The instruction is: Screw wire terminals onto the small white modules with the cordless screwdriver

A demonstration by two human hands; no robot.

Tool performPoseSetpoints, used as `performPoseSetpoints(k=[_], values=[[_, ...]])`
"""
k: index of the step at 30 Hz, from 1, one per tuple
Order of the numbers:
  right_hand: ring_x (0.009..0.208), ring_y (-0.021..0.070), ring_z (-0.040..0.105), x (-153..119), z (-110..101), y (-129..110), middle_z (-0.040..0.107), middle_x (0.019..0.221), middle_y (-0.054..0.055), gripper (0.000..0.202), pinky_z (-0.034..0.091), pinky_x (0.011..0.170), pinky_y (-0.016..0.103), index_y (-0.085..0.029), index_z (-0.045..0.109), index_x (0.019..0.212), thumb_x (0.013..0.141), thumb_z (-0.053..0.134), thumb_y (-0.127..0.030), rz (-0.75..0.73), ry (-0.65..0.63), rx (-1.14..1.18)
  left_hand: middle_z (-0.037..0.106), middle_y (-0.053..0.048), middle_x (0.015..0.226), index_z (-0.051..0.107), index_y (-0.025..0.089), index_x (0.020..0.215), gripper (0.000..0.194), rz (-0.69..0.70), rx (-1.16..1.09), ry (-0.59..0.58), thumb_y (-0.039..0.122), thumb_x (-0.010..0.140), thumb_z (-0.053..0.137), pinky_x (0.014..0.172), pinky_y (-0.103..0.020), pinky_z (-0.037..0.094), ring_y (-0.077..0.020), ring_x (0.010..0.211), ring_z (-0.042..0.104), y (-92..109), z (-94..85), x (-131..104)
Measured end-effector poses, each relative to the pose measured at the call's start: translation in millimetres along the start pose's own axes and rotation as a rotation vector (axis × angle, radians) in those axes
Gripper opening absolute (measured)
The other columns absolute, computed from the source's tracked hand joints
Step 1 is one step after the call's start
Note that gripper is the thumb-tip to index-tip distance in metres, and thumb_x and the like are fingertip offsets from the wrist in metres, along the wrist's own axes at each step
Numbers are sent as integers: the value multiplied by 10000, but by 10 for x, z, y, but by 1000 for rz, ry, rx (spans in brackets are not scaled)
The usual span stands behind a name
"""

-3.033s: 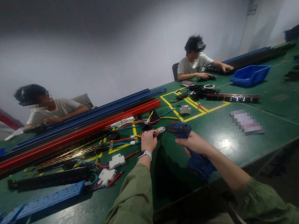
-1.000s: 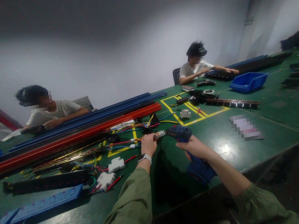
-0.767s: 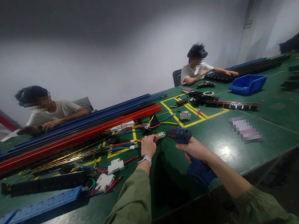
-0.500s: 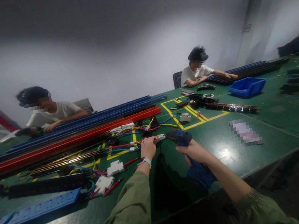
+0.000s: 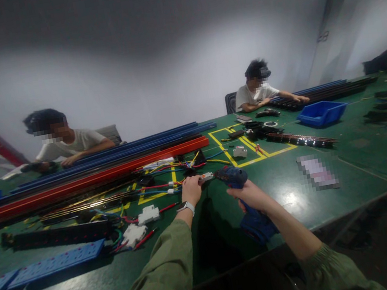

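Note:
My left hand [image 5: 191,190], wearing a watch, is closed on a small white circuit breaker [image 5: 206,177] with an orange mark. My right hand [image 5: 253,196] grips a blue cordless drill [image 5: 234,176] by its handle. The drill's nose points left at the breaker's right end; whether the bit touches it I cannot make out. Red and blue wires lead to white connectors just left of my left hand. Two more white breakers [image 5: 148,214] with red leads lie nearer on the left, and another white breaker [image 5: 239,152] lies beyond the drill.
Blue socket strips [image 5: 57,266] and a black strip [image 5: 59,235] lie on the left of the green table [image 5: 360,155]. Behind them run long red [image 5: 179,151] and blue rails. A blue bin [image 5: 323,113] stands at the right. Two people sit across the table.
Both hands, the breaker and the drill hold nearly the same place. The view has shifted very slightly.

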State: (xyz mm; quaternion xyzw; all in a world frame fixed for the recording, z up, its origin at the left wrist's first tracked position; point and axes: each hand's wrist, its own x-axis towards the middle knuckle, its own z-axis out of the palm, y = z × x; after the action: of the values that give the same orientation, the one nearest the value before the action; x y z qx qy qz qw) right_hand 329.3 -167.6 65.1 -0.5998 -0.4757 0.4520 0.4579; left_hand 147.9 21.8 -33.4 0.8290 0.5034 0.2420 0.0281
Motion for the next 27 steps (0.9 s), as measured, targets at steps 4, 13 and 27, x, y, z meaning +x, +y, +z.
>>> performPoseSetpoints(k=[4, 13, 27], values=[[319, 112, 470, 35, -6, 41, 464, 455, -83, 143, 344, 313, 210, -197, 489, 783, 807, 611, -268, -41, -13, 16, 673, -94, 1047, 656, 245, 1130, 267, 2, 7, 13, 287, 900, 528, 942, -391, 382, -250, 1025, 547, -9, 12, -4], [316, 99, 463, 27, -13, 52, 472, 484, -81, 128, 350, 304, 202, -193, 512, 819, 806, 621, -257, -41, -18, 28, 672, -83, 1057, 657, 244, 1110, 251, 21, -2, 39, 239, 894, 528, 955, -386, 369, -246, 1025, 540, 9, 18, -39], [326, 113, 473, -3, -37, 24, 462, 450, -84, 143, 362, 327, 216, -197, 482, 804, 811, 599, -279, -13, 7, -8, 663, -97, 1059, 651, 218, 1119, 253, 24, -16, 19, 252, 903, 523, 953, -368, 346, -240, 1029, 533, -18, 34, -17]])
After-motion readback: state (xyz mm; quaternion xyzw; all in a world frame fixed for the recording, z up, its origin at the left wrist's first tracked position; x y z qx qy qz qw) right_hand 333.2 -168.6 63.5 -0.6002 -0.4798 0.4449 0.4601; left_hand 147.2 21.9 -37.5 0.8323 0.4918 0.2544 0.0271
